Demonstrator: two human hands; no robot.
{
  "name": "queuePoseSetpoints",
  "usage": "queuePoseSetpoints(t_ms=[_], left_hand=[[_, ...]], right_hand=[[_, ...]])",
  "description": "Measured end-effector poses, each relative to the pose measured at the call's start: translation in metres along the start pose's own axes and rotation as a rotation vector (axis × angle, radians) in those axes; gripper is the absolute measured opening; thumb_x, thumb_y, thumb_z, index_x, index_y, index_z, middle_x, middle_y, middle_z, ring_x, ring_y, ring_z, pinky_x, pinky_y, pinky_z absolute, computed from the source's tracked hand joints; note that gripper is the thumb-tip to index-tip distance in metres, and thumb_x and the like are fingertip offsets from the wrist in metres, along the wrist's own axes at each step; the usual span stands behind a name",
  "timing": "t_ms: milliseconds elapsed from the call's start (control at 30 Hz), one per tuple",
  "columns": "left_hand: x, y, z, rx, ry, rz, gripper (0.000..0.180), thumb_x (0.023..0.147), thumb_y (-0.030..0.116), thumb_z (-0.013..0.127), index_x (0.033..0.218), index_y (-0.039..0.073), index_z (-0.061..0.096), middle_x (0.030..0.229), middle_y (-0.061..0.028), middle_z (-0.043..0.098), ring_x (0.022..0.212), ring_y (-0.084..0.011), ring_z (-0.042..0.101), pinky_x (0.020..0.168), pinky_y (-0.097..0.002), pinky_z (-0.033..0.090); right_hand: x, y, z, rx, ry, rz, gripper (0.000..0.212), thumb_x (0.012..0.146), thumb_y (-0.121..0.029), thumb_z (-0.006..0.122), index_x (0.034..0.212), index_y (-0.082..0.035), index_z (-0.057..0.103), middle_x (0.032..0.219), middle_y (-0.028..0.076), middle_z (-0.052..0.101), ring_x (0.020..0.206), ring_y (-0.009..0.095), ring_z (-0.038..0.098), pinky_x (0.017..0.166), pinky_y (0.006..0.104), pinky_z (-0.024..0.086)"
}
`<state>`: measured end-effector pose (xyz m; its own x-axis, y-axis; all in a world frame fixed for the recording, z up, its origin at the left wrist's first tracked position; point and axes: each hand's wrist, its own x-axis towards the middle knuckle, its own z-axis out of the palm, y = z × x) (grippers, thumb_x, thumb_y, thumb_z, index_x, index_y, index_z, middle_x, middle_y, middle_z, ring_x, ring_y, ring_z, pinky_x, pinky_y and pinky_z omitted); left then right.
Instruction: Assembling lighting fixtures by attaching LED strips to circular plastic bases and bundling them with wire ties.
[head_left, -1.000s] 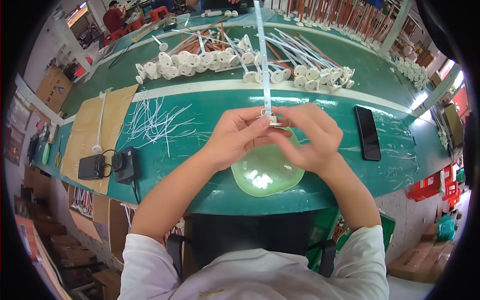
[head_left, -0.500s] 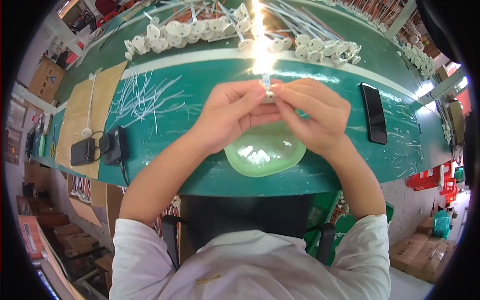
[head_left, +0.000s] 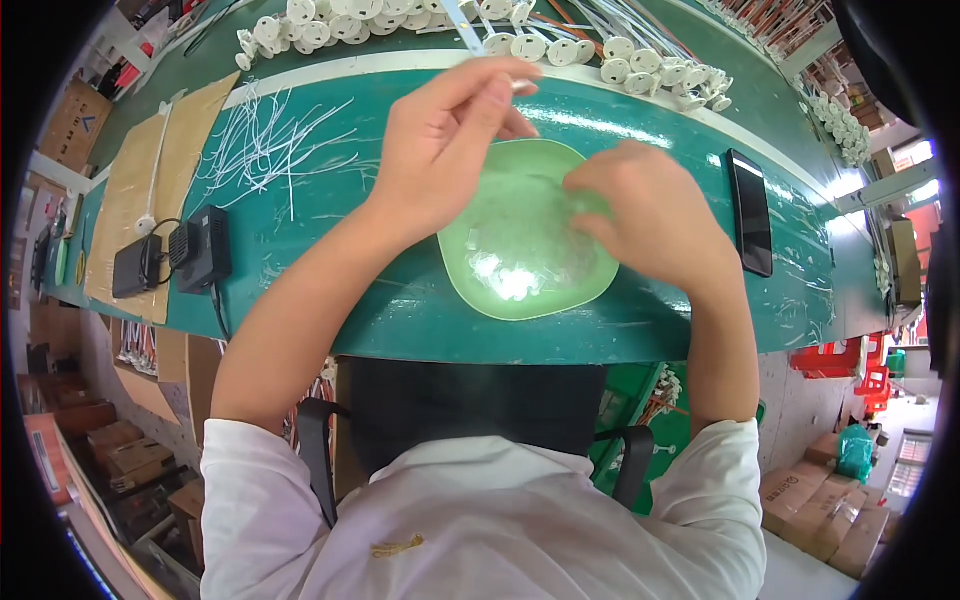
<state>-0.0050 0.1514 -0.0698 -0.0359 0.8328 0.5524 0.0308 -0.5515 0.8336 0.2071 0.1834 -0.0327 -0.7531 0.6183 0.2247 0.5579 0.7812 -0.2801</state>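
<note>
My left hand (head_left: 435,150) is closed, thumb against fingers, above the far rim of a green shallow bowl (head_left: 462,262). It pinches a light strip with a small white end piece (head_left: 521,87); the pale strip (head_left: 462,25) runs up and away past the fingers. Over the bowl's right side is my right hand (head_left: 650,205), smeared by motion. Its fingers are bent down toward the bowl, and whether they hold anything is unclear. Glare covers part of the bowl, so its contents cannot be made out.
Strips with white round ends (head_left: 335,25) line the back of the green table. Thin white wires (head_left: 275,145) lie left, beside a cardboard sheet (head_left: 115,225) holding another strip (head_left: 158,165) and black box-shaped devices (head_left: 205,250). A black phone (head_left: 749,212) lies right.
The bright glow from the strip has gone out. My hands have parted: the left moved up with the strip, the right drew back over the bowl. The view has shifted slightly.
</note>
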Motion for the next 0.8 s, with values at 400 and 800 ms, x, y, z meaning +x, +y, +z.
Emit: queuePoseSetpoints(t_ms=[400,800], left_hand=[[-0.004,0.0,0.006,0.145,-0.082,-0.005,0.028,0.103,0.025,0.049,0.113,0.005,0.065,0.09,-0.0071,0.068,0.077,-0.0133,0.066,0.068,-0.0258,0.05],[-0.005,0.006,0.002,-0.082,-0.117,-0.007,0.025,0.091,0.004,0.066,0.115,0.001,0.063,0.109,-0.0098,0.066,0.093,-0.0142,0.064,0.083,-0.0284,0.052]], right_hand=[[-0.002,0.002,0.002,0.166,-0.07,-0.161,0.013,0.071,-0.001,0.071,0.084,-0.002,0.07,0.077,0.012,0.067,0.076,0.029,0.06,0.072,0.0388,0.049],[0.003,-0.009,0.0,0.729,0.058,0.228,0.016,0.093,-0.011,0.063,0.095,0.004,0.067,0.084,0.006,0.069,0.077,0.011,0.064,0.074,0.0247,0.052]])
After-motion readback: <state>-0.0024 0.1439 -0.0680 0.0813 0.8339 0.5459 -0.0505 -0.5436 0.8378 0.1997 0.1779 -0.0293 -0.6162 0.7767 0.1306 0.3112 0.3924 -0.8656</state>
